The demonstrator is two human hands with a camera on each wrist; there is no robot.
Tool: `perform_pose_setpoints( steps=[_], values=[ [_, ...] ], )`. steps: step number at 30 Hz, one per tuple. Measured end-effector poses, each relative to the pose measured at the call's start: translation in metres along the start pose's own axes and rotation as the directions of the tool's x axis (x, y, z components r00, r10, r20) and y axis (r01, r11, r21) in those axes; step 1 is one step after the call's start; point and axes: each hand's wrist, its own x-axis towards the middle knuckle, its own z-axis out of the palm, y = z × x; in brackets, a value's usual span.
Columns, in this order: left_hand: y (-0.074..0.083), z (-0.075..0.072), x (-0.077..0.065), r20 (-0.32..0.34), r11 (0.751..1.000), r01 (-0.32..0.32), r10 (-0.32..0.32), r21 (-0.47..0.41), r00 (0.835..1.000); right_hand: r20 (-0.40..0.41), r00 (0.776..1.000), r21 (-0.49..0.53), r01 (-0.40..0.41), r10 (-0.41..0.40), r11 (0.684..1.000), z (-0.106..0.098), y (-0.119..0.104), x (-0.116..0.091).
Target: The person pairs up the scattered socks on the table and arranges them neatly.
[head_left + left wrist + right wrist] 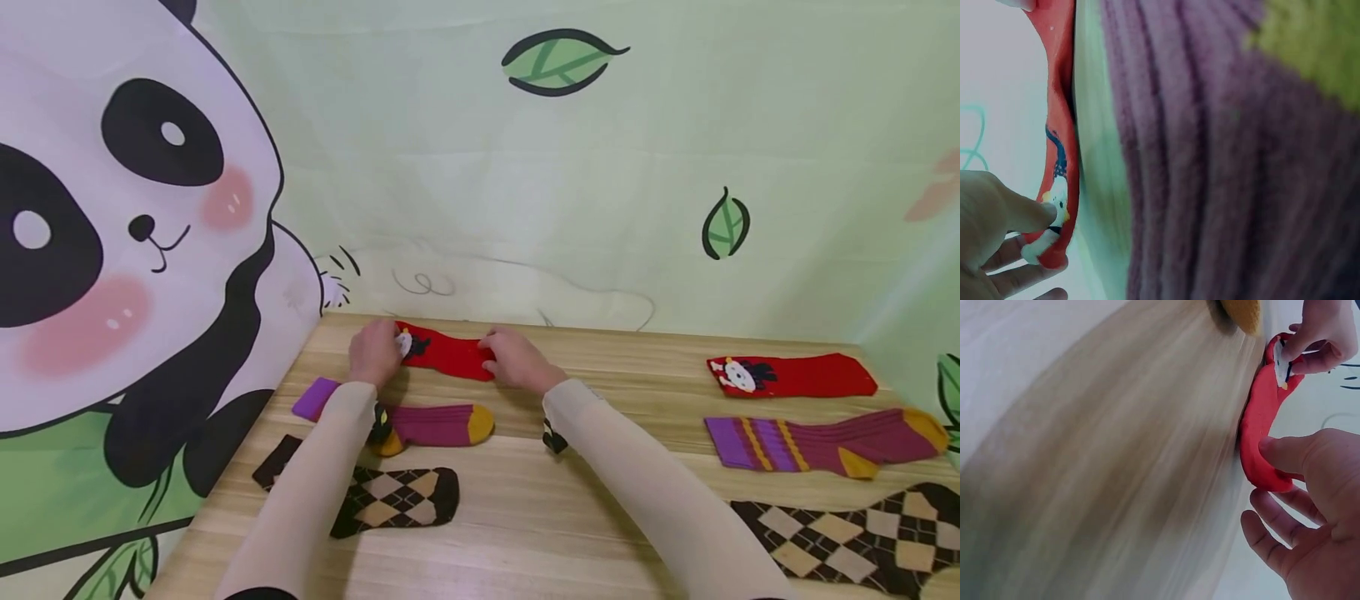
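Observation:
A red sock (448, 353) with a white cartoon figure lies lengthwise at the back left of the wooden table. My left hand (374, 353) pinches its end beside the figure, the thumb on top in the left wrist view. At the other end, my right hand (519, 360) pinches the plain red tip between thumb and fingers, as the right wrist view also shows. Just in front of the red sock lies a purple and maroon sock (442, 424) with a mustard toe, partly hidden by my left sleeve. Nearer still is a black and tan argyle sock (401, 497), also partly covered by that arm.
On the right side of the table (600, 500) lie a second red sock (813, 377), a purple and maroon sock (825, 442) and an argyle sock (847, 533), in rows from back to front. A printed panda backdrop (450, 183) rises behind the table's back edge.

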Motion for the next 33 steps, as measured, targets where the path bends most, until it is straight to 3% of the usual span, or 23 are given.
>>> perform_pose_setpoints(
  steps=[7,19,33],
  values=[
    [-0.003,-0.005,-0.003,-0.029,0.998,0.004,-0.006,-0.064,1.0,-0.008,1.0,0.048,0.007,-0.007,0.999,-0.007,0.002,-0.007],
    [-0.001,-0.015,-0.012,-0.042,0.987,-0.05,0.044,-0.155,0.998,-0.081,0.986,-0.008,0.148,-0.148,0.989,-0.018,0.004,-0.017],
    [0.013,-0.024,-0.019,-0.092,0.978,-0.112,0.096,-0.176,0.991,-0.107,0.981,-0.019,0.159,-0.16,0.987,-0.041,0.01,-0.036]
  ],
)
